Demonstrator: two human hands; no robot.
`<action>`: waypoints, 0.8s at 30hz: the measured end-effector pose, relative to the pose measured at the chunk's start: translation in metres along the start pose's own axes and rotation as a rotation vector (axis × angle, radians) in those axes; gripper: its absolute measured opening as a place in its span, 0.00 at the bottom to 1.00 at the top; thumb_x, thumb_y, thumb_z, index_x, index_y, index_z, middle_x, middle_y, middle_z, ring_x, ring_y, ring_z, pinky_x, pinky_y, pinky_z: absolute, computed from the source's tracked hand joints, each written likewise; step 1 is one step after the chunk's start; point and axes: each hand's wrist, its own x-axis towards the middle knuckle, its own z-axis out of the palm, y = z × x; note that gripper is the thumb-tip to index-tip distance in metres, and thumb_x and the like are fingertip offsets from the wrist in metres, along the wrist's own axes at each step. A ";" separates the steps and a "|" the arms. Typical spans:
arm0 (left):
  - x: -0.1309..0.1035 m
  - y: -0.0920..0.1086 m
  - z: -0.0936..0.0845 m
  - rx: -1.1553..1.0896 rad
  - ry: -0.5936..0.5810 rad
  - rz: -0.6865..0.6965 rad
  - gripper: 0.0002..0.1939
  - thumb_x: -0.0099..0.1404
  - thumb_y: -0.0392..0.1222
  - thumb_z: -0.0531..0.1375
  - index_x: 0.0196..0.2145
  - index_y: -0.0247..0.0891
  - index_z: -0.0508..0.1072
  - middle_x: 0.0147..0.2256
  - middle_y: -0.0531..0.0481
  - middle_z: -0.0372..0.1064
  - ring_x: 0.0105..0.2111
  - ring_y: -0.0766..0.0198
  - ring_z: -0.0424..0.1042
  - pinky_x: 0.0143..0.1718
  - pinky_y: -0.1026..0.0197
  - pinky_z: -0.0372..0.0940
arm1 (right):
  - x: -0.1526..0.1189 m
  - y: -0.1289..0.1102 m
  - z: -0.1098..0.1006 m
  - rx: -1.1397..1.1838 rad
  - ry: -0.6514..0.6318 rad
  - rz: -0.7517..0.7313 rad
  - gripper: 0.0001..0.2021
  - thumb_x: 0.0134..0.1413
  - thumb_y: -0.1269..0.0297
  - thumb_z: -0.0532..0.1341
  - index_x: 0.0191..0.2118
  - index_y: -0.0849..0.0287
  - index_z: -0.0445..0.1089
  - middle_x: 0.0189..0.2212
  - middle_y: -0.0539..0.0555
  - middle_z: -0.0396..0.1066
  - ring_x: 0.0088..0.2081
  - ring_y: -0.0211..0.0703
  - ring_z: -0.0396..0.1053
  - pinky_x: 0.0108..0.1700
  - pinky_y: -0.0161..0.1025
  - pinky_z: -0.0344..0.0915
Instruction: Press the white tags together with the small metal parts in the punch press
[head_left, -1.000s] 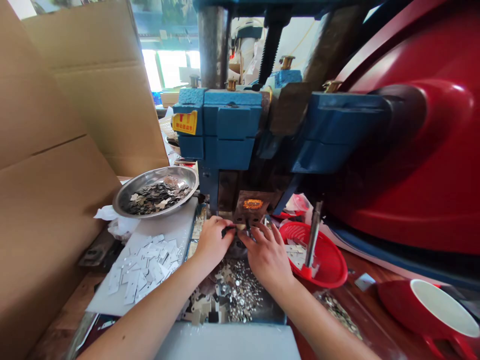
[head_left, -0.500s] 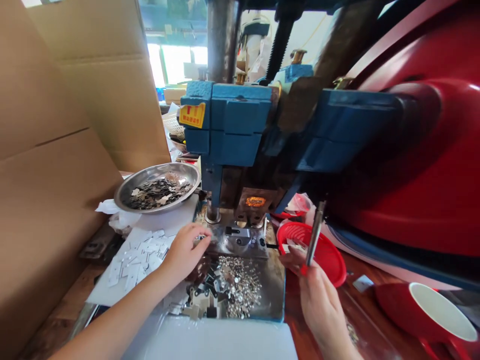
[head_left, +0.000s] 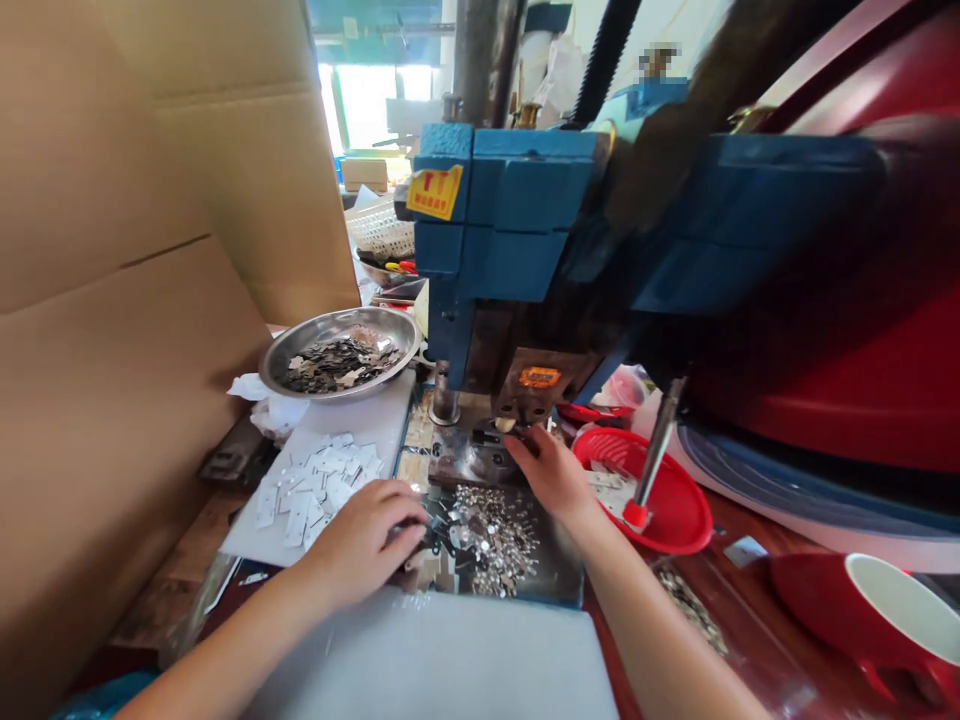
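My left hand (head_left: 367,540) hovers at the left edge of a pile of small flat metal plates (head_left: 431,570), fingers bent and thumb apart, with nothing visible between them. Beside those plates lies a heap of shiny small metal pieces (head_left: 499,550), possibly rivets. My right hand (head_left: 555,475) reaches under the blue press (head_left: 517,215), its fingertips drawn together at the die block (head_left: 465,458). Whatever they pinch, if anything, is too small or hidden. The lever with a red-tipped metal handle (head_left: 660,450) stands to the right of that hand, untouched.
White rectangular plates (head_left: 319,485) are spread on a white board at left, below a steel bowl (head_left: 274,375) of metal pieces. Cardboard (head_left: 135,380) walls the left side. A red basket (head_left: 697,520), red mug (head_left: 817,590) and large red wheel (head_left: 847,400) occupy the right.
My right hand has left the lever handle and moved left to the die. My left hand has drawn back from beside the die toward the flat plates. The view has shifted slightly.
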 end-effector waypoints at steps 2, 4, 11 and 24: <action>-0.002 0.008 0.007 0.019 -0.064 0.061 0.09 0.65 0.41 0.54 0.39 0.44 0.73 0.43 0.49 0.69 0.45 0.59 0.67 0.48 0.54 0.63 | 0.007 -0.003 0.003 -0.036 -0.013 0.028 0.17 0.48 0.48 0.57 0.32 0.57 0.71 0.26 0.53 0.72 0.29 0.46 0.69 0.31 0.40 0.62; -0.002 0.015 0.015 0.048 -0.098 0.113 0.09 0.64 0.41 0.55 0.40 0.44 0.73 0.44 0.49 0.69 0.45 0.58 0.67 0.48 0.53 0.63 | 0.005 0.000 -0.001 0.005 0.061 0.078 0.17 0.48 0.48 0.57 0.29 0.58 0.70 0.22 0.51 0.70 0.26 0.43 0.67 0.29 0.38 0.60; 0.002 0.025 0.038 0.182 -0.123 0.224 0.25 0.61 0.49 0.59 0.55 0.47 0.64 0.58 0.46 0.57 0.58 0.49 0.55 0.57 0.42 0.54 | -0.038 0.041 -0.060 0.132 0.407 0.246 0.21 0.48 0.48 0.59 0.40 0.61 0.70 0.32 0.55 0.73 0.32 0.45 0.69 0.33 0.39 0.63; -0.010 0.010 0.038 0.356 -0.064 0.329 0.17 0.66 0.45 0.56 0.53 0.53 0.67 0.59 0.49 0.57 0.59 0.48 0.54 0.57 0.37 0.51 | -0.085 -0.015 0.002 -0.232 -0.251 -0.474 0.11 0.58 0.70 0.55 0.40 0.54 0.73 0.37 0.54 0.72 0.40 0.44 0.67 0.43 0.42 0.66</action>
